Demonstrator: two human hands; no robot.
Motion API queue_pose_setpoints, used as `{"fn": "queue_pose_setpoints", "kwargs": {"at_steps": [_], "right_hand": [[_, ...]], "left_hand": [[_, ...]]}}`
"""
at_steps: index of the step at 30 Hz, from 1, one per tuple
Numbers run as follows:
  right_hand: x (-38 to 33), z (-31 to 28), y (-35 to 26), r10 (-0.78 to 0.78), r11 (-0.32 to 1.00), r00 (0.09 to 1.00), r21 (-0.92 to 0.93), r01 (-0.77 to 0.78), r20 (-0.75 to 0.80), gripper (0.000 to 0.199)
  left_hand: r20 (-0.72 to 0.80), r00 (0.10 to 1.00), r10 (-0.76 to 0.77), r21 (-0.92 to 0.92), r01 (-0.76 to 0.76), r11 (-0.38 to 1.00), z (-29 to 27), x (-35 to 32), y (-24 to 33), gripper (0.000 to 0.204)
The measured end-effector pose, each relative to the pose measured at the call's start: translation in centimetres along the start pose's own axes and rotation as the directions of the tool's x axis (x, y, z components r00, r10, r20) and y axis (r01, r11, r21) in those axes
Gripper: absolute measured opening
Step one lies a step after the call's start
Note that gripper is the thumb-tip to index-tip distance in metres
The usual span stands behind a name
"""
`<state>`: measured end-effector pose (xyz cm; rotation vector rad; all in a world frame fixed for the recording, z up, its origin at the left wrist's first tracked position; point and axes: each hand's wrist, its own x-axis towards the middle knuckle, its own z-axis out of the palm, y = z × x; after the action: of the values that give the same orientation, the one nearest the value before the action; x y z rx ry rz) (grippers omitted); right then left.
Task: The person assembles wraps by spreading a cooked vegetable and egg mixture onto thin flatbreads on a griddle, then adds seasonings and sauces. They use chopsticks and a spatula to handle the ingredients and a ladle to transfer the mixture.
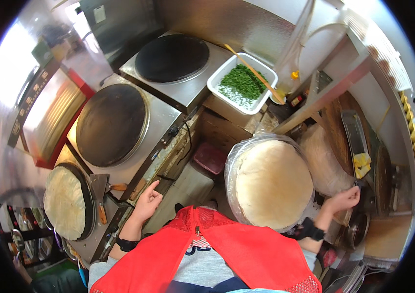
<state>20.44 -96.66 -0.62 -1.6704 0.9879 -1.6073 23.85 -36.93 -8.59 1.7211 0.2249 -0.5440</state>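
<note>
Hands stand apart: left hand [149,202] empty, fingers partly curled; right hand [342,199], hold undetermined. Pale flatbread [274,184] appears delicate; even, two-handed support should limit tearing.

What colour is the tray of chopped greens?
The tray is white, seen in the head view.

Bright light fills the scene, burning out to white at far left and glaring off the case [53,115]. The steel wall [232,24] shines softly; 2 bare griddles [112,124] look dark. Left hand [148,201] and right hand [343,199] are fairly sharp. Fisheye bends edges toward a black rim.
</note>
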Motion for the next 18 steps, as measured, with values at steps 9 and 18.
{"fn": "queue_pose_setpoints", "kwargs": {"at_steps": [9, 18], "right_hand": [[-24.4, 24.0, -5.7, -0.520, 0.605, 0.188, 0.204, 0.770, 0.833, 0.043], [-24.8, 30.7, -0.4, -0.227, 0.554, 0.202, -0.044, 0.831, 0.953, 0.024]], "left_hand": [[-0.227, 0.973, -0.034, -0.065, 0.019, 0.998, -5.5, -6.7, -3.2, 0.057], [-0.373, 0.918, -0.131, -0.165, 0.073, 0.984, -11.1, -11.6, -8.3, 0.055]]}}
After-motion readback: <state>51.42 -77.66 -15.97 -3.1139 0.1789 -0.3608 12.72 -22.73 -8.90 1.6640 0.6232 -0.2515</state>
